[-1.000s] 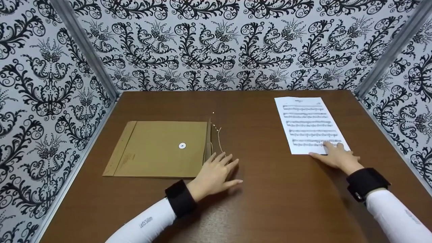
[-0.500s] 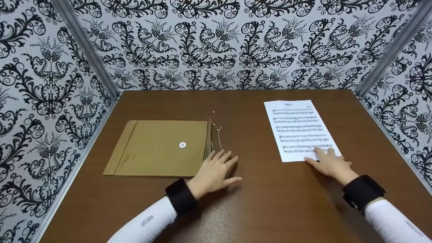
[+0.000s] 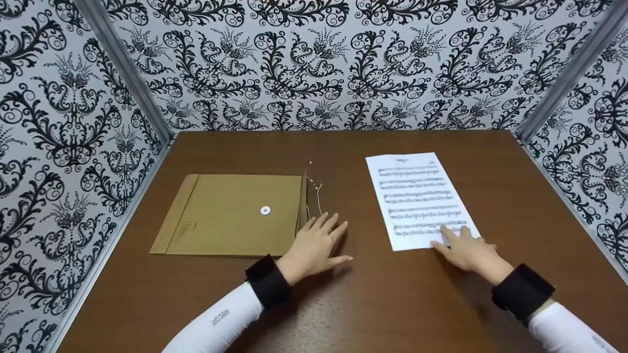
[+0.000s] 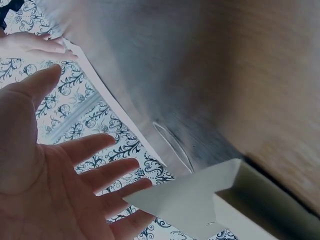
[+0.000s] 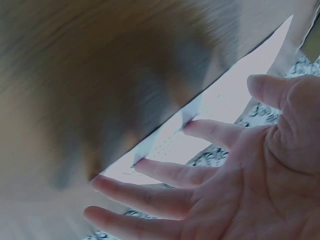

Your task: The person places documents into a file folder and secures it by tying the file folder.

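A brown kraft envelope (image 3: 235, 215) with a white round button lies flat on the left of the table. Its open end faces right, and a thin string (image 3: 319, 196) trails out there. My left hand (image 3: 311, 247) is spread over that end's near corner; in the left wrist view the envelope's flap (image 4: 185, 195) stands beside the fingers. On the right lies a sheet of music (image 3: 417, 196), slightly tilted. The fingertips of my right hand (image 3: 466, 250) press on its near right corner, fingers extended. In the right wrist view the fingertips meet the sheet's (image 5: 220, 100) edge.
The brown wooden table (image 3: 373, 304) is bounded by patterned walls (image 3: 314, 63) at the back and both sides. A tiny white speck (image 3: 310, 162) lies beyond the envelope's open end. Bare tabletop separates envelope and sheet.
My right hand has slid the sheet of music left and toward me, closer to the envelope. The left hand has barely shifted, and the envelope stays in place.
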Action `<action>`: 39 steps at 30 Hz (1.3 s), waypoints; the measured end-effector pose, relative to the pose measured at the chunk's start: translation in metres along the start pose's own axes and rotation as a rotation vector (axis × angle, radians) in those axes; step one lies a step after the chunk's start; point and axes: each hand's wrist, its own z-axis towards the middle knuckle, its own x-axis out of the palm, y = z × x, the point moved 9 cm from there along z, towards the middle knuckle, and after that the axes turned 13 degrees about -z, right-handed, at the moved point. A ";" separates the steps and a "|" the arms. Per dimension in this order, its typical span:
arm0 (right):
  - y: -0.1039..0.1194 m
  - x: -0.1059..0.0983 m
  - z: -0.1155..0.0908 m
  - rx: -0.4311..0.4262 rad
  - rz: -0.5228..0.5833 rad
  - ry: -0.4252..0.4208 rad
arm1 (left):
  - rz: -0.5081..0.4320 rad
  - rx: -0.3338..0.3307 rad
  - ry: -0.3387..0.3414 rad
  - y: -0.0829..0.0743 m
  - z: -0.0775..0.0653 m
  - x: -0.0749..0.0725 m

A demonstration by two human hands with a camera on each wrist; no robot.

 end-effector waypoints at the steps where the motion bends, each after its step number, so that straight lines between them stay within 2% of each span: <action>1: 0.004 0.000 -0.002 -0.003 -0.004 0.002 | 0.005 -0.007 0.007 0.000 0.001 0.001; 8: 0.023 0.003 -0.010 -0.008 -0.042 0.013 | 0.030 -0.040 0.052 -0.001 0.004 0.006; 27: 0.067 0.004 -0.029 -0.097 -0.060 0.011 | -0.028 -0.107 0.149 -0.010 0.014 0.023; 35: 0.077 0.003 -0.035 -0.107 -0.062 -0.002 | -0.057 -0.121 0.157 -0.008 0.018 0.027; 39: 0.082 0.002 -0.038 -0.122 -0.058 -0.012 | -0.066 -0.109 0.135 -0.008 0.018 0.026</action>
